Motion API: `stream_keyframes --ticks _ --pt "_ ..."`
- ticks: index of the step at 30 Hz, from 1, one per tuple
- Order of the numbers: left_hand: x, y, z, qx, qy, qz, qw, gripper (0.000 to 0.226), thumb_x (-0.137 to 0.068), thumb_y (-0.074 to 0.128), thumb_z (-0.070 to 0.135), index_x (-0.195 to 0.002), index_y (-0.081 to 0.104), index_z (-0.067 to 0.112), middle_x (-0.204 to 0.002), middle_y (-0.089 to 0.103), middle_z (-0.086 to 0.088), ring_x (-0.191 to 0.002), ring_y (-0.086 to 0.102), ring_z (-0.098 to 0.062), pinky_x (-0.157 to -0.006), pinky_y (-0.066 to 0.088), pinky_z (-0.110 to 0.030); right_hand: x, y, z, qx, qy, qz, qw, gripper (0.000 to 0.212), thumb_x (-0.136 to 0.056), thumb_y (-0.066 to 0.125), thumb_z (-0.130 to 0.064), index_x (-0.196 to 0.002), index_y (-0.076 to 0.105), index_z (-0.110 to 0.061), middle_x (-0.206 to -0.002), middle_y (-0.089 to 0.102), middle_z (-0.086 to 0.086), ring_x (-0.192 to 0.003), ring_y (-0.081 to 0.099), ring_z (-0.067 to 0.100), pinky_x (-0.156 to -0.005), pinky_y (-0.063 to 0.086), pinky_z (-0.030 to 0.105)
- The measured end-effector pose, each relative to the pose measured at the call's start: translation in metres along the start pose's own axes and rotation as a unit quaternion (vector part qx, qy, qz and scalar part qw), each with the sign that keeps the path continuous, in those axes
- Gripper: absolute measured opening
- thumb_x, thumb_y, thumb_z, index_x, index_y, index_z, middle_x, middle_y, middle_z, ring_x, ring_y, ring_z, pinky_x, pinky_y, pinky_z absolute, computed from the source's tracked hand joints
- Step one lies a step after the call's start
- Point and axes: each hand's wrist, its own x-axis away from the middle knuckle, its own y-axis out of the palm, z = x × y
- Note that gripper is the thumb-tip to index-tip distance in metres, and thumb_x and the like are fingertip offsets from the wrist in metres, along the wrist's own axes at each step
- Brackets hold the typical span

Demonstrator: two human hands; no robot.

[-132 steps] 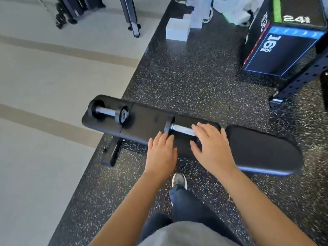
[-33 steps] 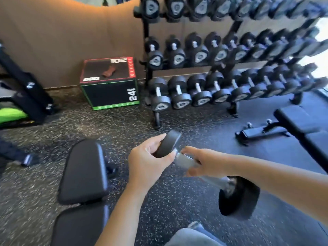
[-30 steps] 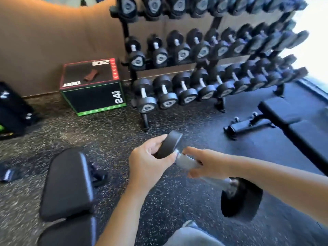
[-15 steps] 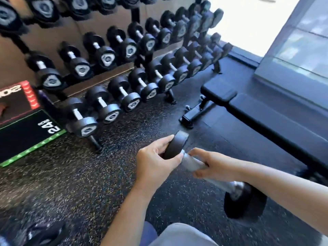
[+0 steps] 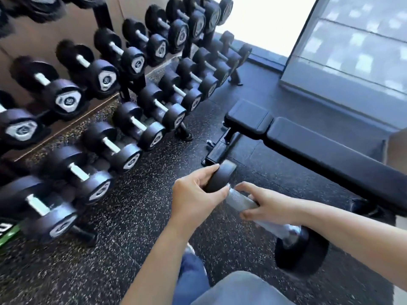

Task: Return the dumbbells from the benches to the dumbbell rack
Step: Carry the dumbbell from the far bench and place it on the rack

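A black round-headed dumbbell [image 5: 239, 198] with a knurled steel handle is held in the air at about waist level, over the speckled rubber floor [image 5: 132, 227], between the dumbbell rack [image 5: 123, 89] on the left and a flat bench [image 5: 308, 148] on the right. It touches neither. It slants away from the person: the far head is higher and points toward the gap between rack and bench, and the near head hangs low beside the right forearm.

The left hand [image 5: 193, 199] grips the far head, fingers curled over its rim and thumb against its inner face. The right hand [image 5: 268, 205] wraps the handle from above, close to the middle. Two hands on one weight suggests the left is steadying and aiming the front end while the right takes the load, which would suit sliding it end-first into a cradle.

The rack runs diagonally away along the left, in tiers, with dumbbells lying side by side, end caps facing out. The lowest tier is nearest and sits lower than the hands. Motion blur smears the rows, so a free cradle cannot be made out.

Open floor lies directly ahead and to the left, up to the rack's feet. The bench's metal foot frame [image 5: 218, 153] lies just beyond the far head, the closest thing to catch on. A knee in blue jeans [image 5: 193, 276] shows below the hands. A bright window [image 5: 356, 40] fills the upper right.
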Motion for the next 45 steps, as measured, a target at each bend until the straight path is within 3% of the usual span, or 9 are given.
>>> stream_keyframes --ticks 5,11,15,19,26,33,36,41,45 --pt "-0.111 -0.036 0.015 -0.017 0.032 -0.009 0.999 0.048 -0.062 0.082 0.014 -0.107 0.066 0.019 -0.093 0.065 0.021 -0.09 0.061 0.01 -0.081 0.047 -0.01 -0.075 -0.066 -0.035 -0.066 -0.032 0.006 0.997 0.06 -0.081 0.063 -0.021 -0.113 0.027 -0.057 -0.08 0.061 -0.009 -0.064 0.06 0.006 -0.066 0.052 0.028" --pt "-0.226 -0.042 0.024 -0.021 0.045 -0.046 0.998 0.045 -0.061 0.082 0.016 -0.103 0.067 0.025 -0.094 0.065 0.024 -0.093 0.062 0.006 -0.082 0.048 -0.012 -0.143 -0.139 -0.046 -0.152 -0.061 0.004 0.986 0.063 -0.082 0.063 -0.01 -0.112 0.031 -0.055 -0.08 0.058 0.0 -0.072 0.055 0.016 -0.077 0.05 0.042" --pt "-0.314 -0.033 0.022 -0.029 0.039 -0.052 0.997 0.045 -0.061 0.081 0.018 -0.103 0.067 0.023 -0.1 0.069 0.01 -0.095 0.064 -0.001 -0.088 0.052 -0.03 -0.202 -0.198 -0.04 -0.157 -0.048 -0.008 0.986 0.062 -0.084 0.062 -0.011 -0.127 0.029 -0.042 -0.08 0.058 -0.003 -0.073 0.057 0.014 -0.076 0.051 0.037" --pt "-0.399 -0.018 0.03 -0.021 0.041 -0.051 0.998 0.044 -0.061 0.082 0.015 -0.096 0.066 0.035 -0.095 0.069 0.013 -0.091 0.065 -0.001 -0.084 0.053 -0.027 -0.258 -0.265 -0.037 -0.097 -0.051 0.02 0.994 0.062 -0.085 0.06 -0.012 -0.131 0.026 -0.034 -0.076 0.054 -0.008 -0.065 0.053 0.006 -0.065 0.045 0.019" --pt "-0.522 -0.011 0.039 -0.014 0.034 -0.035 0.999 0.041 -0.056 0.081 0.028 -0.091 0.066 0.043 -0.1 0.069 0.012 -0.097 0.064 -0.005 -0.089 0.051 -0.037 -0.347 -0.357 -0.041 -0.07 -0.048 0.022 0.996 0.062 -0.085 0.059 -0.014 -0.132 0.026 -0.036 -0.079 0.054 -0.008 -0.066 0.051 0.006 -0.061 0.041 0.015" --pt "-0.644 -0.019 0.029 -0.01 0.022 -0.061 0.998 0.04 -0.055 0.08 0.031 -0.091 0.067 0.043 -0.101 0.07 0.009 -0.096 0.064 -0.002 -0.083 0.05 -0.021 -0.442 -0.42 -0.049 -0.099 -0.031 0.036 0.994 0.061 -0.084 0.059 -0.011 -0.133 0.027 -0.031 -0.072 0.05 -0.009 -0.052 0.048 -0.006 -0.05 0.037 0.008" --pt "-0.706 -0.021 0.03 -0.001 0.028 -0.087 0.996 0.042 -0.059 0.082 0.017 -0.092 0.066 0.04 -0.102 0.07 0.005 -0.098 0.064 -0.004 -0.087 0.05 -0.027 -0.484 -0.454 -0.056 -0.11 -0.016 0.06 0.992 0.062 -0.085 0.059 -0.01 -0.133 0.027 -0.031 -0.076 0.053 -0.008 -0.059 0.051 0.001 -0.052 0.04 0.009" --pt "-0.802 -0.027 0.04 0.0 0.048 -0.124 0.991 0.041 -0.057 0.082 0.023 -0.09 0.066 0.042 -0.097 0.068 0.018 -0.098 0.063 -0.002 -0.089 0.05 -0.027 -0.541 -0.51 -0.068 -0.129 -0.001 0.091 0.988 0.062 -0.085 0.058 -0.012 -0.134 0.026 -0.034 -0.078 0.049 -0.013 -0.049 0.049 -0.013 -0.046 0.035 0.003" --pt "-0.86 -0.019 0.05 0.0 0.06 -0.162 0.985 0.041 -0.059 0.08 0.018 -0.093 0.065 0.037 -0.096 0.069 0.014 -0.095 0.064 -0.002 -0.086 0.051 -0.026 -0.572 -0.542 -0.068 -0.157 0.021 0.12 0.98 0.062 -0.084 0.059 -0.014 -0.132 0.027 -0.036 -0.076 0.051 -0.011 -0.056 0.048 -0.004 -0.048 0.036 0.006"
